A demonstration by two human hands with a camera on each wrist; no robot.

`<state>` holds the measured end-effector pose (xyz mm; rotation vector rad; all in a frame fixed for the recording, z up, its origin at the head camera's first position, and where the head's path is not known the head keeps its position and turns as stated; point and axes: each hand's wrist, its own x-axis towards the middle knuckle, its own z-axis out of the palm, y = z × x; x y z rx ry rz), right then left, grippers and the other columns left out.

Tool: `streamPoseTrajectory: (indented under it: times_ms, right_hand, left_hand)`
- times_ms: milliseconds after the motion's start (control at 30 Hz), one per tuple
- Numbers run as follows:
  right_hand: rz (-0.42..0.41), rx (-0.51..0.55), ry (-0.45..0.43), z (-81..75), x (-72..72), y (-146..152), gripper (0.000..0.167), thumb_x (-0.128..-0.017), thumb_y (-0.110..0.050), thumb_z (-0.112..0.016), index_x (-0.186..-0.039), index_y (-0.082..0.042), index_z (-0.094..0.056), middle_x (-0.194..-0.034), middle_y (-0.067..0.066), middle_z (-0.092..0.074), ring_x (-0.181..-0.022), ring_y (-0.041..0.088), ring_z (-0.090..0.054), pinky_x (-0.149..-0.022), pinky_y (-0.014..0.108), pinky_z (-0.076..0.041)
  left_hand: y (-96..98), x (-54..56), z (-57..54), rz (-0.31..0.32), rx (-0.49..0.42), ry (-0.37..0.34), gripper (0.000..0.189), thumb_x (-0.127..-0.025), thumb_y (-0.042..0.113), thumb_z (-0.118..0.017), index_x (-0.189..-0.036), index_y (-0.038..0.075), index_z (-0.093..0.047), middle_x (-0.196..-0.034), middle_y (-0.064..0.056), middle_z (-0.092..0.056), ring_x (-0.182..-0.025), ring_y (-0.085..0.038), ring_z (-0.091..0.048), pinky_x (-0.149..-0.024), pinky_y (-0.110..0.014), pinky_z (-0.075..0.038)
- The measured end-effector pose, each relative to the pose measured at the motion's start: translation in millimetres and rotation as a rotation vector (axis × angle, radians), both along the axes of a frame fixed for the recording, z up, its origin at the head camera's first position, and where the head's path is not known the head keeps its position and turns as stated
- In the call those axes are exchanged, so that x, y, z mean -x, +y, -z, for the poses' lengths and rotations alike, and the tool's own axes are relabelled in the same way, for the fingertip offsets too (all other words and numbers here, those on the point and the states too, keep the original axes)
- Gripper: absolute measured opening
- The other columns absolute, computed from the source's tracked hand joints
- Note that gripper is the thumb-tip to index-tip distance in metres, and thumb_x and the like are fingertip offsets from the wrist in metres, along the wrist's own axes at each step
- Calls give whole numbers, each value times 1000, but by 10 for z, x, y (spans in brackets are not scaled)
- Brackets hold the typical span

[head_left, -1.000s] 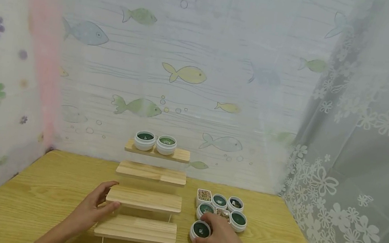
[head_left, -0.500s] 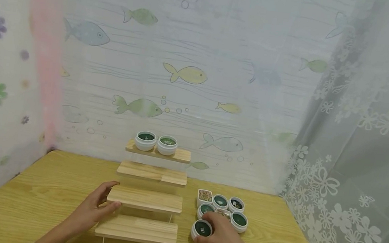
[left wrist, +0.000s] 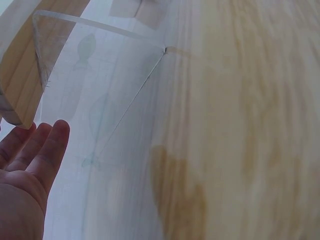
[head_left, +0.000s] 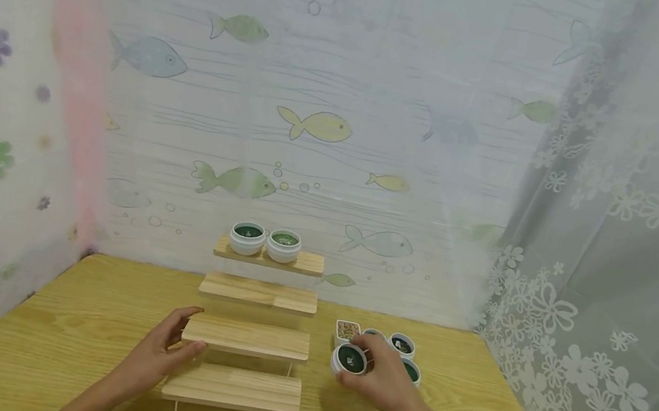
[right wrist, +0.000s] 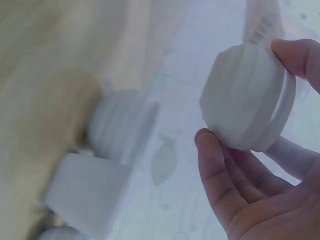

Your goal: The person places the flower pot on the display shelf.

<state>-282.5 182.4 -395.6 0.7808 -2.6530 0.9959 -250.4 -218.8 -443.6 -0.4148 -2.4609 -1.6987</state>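
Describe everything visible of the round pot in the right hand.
The round pot is white and smooth-looking, perhaps ceramic or plastic, with a rim band set off from its body and dark green contents bearing a small pale patch. It is held, opening upward, above the table, right of the wooden stand, pinched in the right hand's grip between thumb and fingers.

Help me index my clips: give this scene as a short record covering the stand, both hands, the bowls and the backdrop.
Stand: four-tier wooden stand on a wood-grain table
Top tier: two round white bowls side by side, green inside
Left hand: at the left end of the second-lowest tier
Right hand: holds a dark-green-filled bowl, raised off the table
Right of stand: square white bowl and other round bowls, partly hidden; count unclear
Backdrop: fish-print sheet
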Motion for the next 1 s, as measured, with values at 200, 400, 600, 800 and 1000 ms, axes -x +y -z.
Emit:
streamPoseTrajectory:
  times_ms: [200, 400, 600, 800, 1000]
  right_hand:
    - [-13, 76, 21, -220, 98, -65, 50, -76, -31, -81, -117, -11, -61, -104, -3, -62, -82, 10, -60, -69, 25, -53]
    - [0, 87, 29, -443, 221, -142, 52, -77, -29, -80, -121, -11, -59, -108, -3, -60, -86, 12, -60, -71, 26, -53]
    - [8, 132, 103, -656, 370, -262, 50, -77, -25, -75, -124, -13, -60, -111, -3, -60, -94, 17, -58, -71, 29, -53]
    - [28, 155, 162, -831, 509, -396, 51, -77, -27, -75, -125, -17, -60, -114, -2, -60, -96, 18, -57, -73, 34, -50]
    - [29, 184, 147, -944, 627, -501, 52, -78, -25, -75, -126, -14, -60, -115, 2, -59, -95, 22, -57, -71, 34, -52]
  left_hand:
    - [-5, -1, 0, -1, 1, 3, 61, -96, 30, -59, -145, 11, -29, -153, -25, -20, -137, -51, -16, -103, -65, -28]
    - [-4, -4, 1, -3, 4, 6, 62, -96, 30, -60, -145, 11, -29, -152, -26, -21, -137, -52, -16, -102, -65, -29]
    - [0, 2, 1, 2, 2, 11, 62, -96, 30, -60, -145, 10, -28, -152, -26, -20, -137, -52, -16, -103, -66, -27]
    - [2, 6, -3, 9, -9, 5, 62, -96, 30, -60, -145, 10, -28, -153, -26, -19, -137, -52, -15, -103, -67, -24]
    - [5, -7, -13, 12, -18, -5, 62, -96, 29, -59, -146, 10, -28, -153, -26, -19, -137, -51, -15, -103, -66, -27]
